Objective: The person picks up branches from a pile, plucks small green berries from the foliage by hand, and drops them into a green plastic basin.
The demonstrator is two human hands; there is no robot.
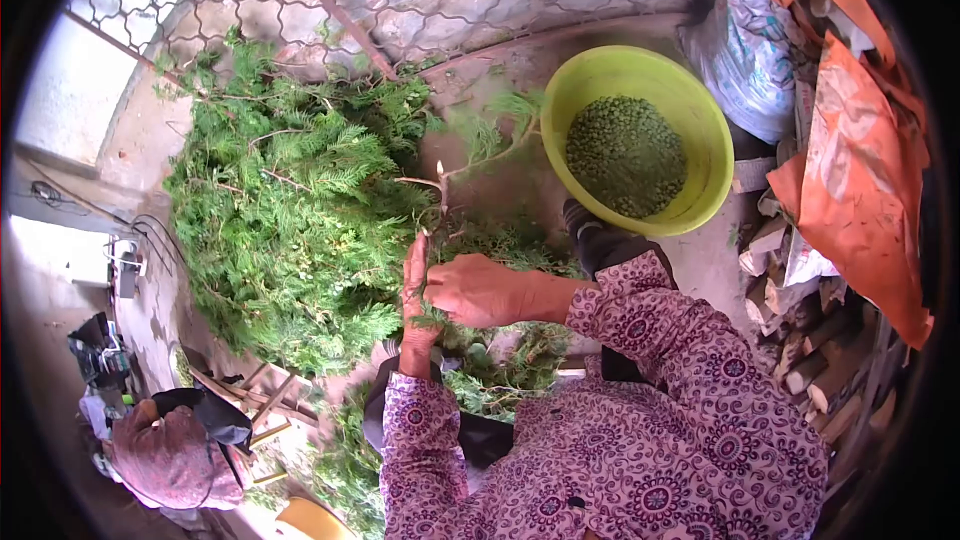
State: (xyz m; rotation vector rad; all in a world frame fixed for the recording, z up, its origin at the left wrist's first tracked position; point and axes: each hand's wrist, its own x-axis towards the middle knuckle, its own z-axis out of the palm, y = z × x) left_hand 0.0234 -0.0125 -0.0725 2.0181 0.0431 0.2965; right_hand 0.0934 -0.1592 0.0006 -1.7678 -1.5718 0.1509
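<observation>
Both hands work 1 bare twig (437, 202) beside the green branch pile (290, 210): left hand (413, 290) gripping its stem, right hand (478, 290) closed around the foliage, best stripped in short firm pulls toward the yellow-green bowl (705, 110).

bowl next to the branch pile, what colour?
Lime green bowl, holding small green seeds; head view.
</observation>
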